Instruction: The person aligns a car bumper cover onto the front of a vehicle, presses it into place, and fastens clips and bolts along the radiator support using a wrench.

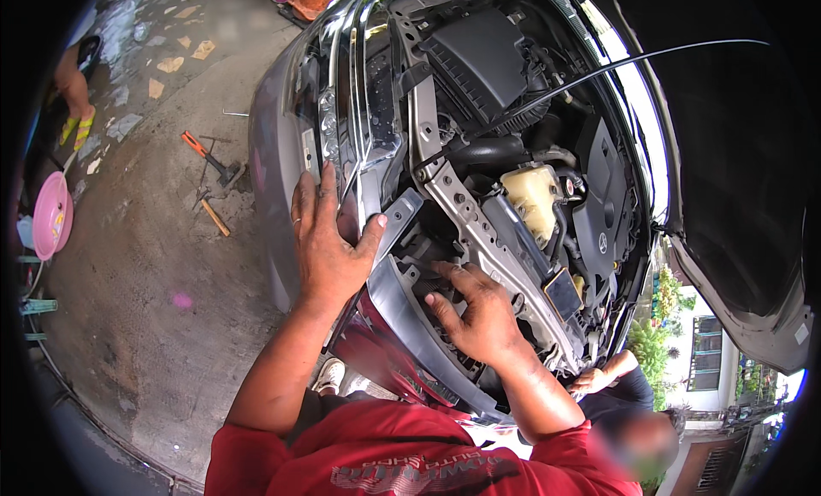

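Observation:
At the front of a car with its hood raised, my left hand point(338, 248) rests fingers spread on the headlight and trim point(327, 120), by a grey bracket point(400, 211). My right hand point(475, 316) is open, fingers slightly bent, over the dark opening behind a curved grey panel point(398, 325); its fingertips are near or touching parts inside, and I cannot see anything held. A long metal radiator support point(453, 197) runs beside both hands. Behind it sit a pale plastic reservoir point(526, 197) and a phone-like dark rectangle point(563, 295).
Hammer-like tools point(214, 209) lie on the concrete floor point(145, 308) at left, near a pink basin point(54, 214) and someone's foot in a yellow sandal point(79, 128). A co-worker's hand point(590, 378) touches the car at lower right. A hood prop rod point(624, 60) crosses the engine bay.

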`<state>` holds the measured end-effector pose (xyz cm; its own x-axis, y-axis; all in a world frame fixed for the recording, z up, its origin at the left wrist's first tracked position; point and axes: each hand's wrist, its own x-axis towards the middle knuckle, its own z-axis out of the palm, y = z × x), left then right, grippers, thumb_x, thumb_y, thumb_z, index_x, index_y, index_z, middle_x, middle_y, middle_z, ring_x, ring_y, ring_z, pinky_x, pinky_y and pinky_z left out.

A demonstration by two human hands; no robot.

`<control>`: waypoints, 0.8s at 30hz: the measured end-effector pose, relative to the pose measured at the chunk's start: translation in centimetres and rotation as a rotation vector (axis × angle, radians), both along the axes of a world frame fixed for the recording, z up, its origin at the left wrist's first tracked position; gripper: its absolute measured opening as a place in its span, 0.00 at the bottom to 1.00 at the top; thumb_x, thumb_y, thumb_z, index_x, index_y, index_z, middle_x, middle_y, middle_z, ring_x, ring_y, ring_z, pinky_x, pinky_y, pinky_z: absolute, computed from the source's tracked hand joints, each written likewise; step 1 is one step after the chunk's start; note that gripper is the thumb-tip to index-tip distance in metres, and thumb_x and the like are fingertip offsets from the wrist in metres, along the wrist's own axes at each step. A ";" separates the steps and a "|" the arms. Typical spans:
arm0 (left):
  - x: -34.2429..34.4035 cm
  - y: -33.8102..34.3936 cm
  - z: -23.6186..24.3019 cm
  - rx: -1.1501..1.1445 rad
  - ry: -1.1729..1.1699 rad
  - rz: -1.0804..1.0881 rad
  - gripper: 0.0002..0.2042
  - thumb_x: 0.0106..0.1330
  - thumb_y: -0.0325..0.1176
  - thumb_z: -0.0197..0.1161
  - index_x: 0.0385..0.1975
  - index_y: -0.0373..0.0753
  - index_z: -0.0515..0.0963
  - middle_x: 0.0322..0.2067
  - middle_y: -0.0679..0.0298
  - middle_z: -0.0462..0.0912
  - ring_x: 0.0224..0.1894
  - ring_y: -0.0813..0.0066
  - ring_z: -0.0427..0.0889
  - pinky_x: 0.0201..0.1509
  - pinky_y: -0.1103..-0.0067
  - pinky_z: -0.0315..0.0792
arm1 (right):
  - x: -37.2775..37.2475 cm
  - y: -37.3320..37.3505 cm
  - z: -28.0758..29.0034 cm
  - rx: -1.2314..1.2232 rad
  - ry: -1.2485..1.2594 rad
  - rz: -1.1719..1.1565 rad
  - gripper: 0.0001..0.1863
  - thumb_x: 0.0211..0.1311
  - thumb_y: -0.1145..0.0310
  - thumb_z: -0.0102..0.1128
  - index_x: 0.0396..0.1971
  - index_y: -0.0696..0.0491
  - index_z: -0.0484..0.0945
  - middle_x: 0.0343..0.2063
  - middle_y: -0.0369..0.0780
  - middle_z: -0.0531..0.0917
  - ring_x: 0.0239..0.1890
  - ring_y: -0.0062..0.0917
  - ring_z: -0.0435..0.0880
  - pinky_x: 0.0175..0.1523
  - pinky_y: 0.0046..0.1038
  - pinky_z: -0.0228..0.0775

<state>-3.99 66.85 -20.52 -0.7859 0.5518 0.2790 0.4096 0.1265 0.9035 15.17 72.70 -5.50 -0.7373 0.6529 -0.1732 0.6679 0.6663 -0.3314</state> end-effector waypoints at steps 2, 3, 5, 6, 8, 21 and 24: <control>0.3 0.1 0.3 -0.011 -0.007 -0.017 0.47 0.63 0.43 0.79 0.80 0.38 0.62 0.75 0.30 0.61 0.79 0.32 0.60 0.82 0.50 0.56 | 0.1 0.5 0.2 0.038 0.056 0.015 0.22 0.68 0.64 0.71 0.59 0.55 0.83 0.42 0.51 0.86 0.45 0.47 0.88 0.53 0.41 0.80; 0.3 0.2 0.4 -0.007 0.006 -0.015 0.47 0.63 0.44 0.79 0.80 0.37 0.61 0.75 0.29 0.61 0.79 0.31 0.59 0.81 0.50 0.57 | 0.7 0.6 0.6 -0.002 0.114 0.010 0.21 0.68 0.66 0.70 0.59 0.55 0.83 0.43 0.50 0.86 0.46 0.46 0.88 0.53 0.41 0.80; 0.3 0.3 0.1 0.006 0.029 -0.029 0.48 0.63 0.46 0.79 0.80 0.36 0.61 0.74 0.27 0.61 0.78 0.30 0.59 0.80 0.49 0.58 | 2.7 0.6 1.6 -0.072 0.231 -0.020 0.20 0.68 0.69 0.69 0.59 0.54 0.83 0.43 0.50 0.86 0.47 0.45 0.88 0.53 0.40 0.80; 0.2 0.2 0.2 -0.003 0.033 -0.032 0.48 0.64 0.46 0.79 0.80 0.36 0.61 0.74 0.28 0.61 0.79 0.31 0.59 0.81 0.50 0.58 | 4.2 0.9 2.8 -0.055 0.277 -0.016 0.20 0.69 0.71 0.68 0.59 0.54 0.83 0.43 0.50 0.87 0.46 0.43 0.88 0.54 0.39 0.80; -0.4 0.2 -0.3 0.010 0.059 -0.032 0.46 0.66 0.45 0.78 0.80 0.37 0.60 0.76 0.30 0.60 0.80 0.34 0.58 0.81 0.52 0.58 | 9.2 1.5 4.7 0.031 0.323 -0.141 0.19 0.70 0.73 0.67 0.59 0.55 0.83 0.43 0.49 0.88 0.44 0.39 0.88 0.53 0.36 0.79; 18.8 -1.6 9.9 0.011 0.621 -0.862 0.33 0.61 0.30 0.74 0.69 0.36 0.74 0.70 0.42 0.73 0.73 0.40 0.70 0.78 0.54 0.63 | 46.1 -16.0 2.7 0.171 0.301 -1.236 0.21 0.74 0.67 0.65 0.62 0.58 0.81 0.39 0.47 0.91 0.44 0.32 0.91 0.54 0.33 0.79; 26.6 -2.3 10.3 -0.031 0.689 -1.198 0.35 0.58 0.36 0.77 0.68 0.34 0.75 0.68 0.43 0.74 0.72 0.41 0.72 0.78 0.56 0.64 | 48.4 -18.4 -0.2 0.138 0.334 -1.345 0.20 0.71 0.64 0.68 0.58 0.57 0.85 0.41 0.51 0.91 0.42 0.36 0.91 0.51 0.36 0.81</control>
<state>22.63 64.58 -10.17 0.4580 0.7993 0.3890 0.6401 -0.6002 0.4796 63.54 54.31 -5.73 0.4699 0.8827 0.0075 0.7178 -0.3772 -0.5852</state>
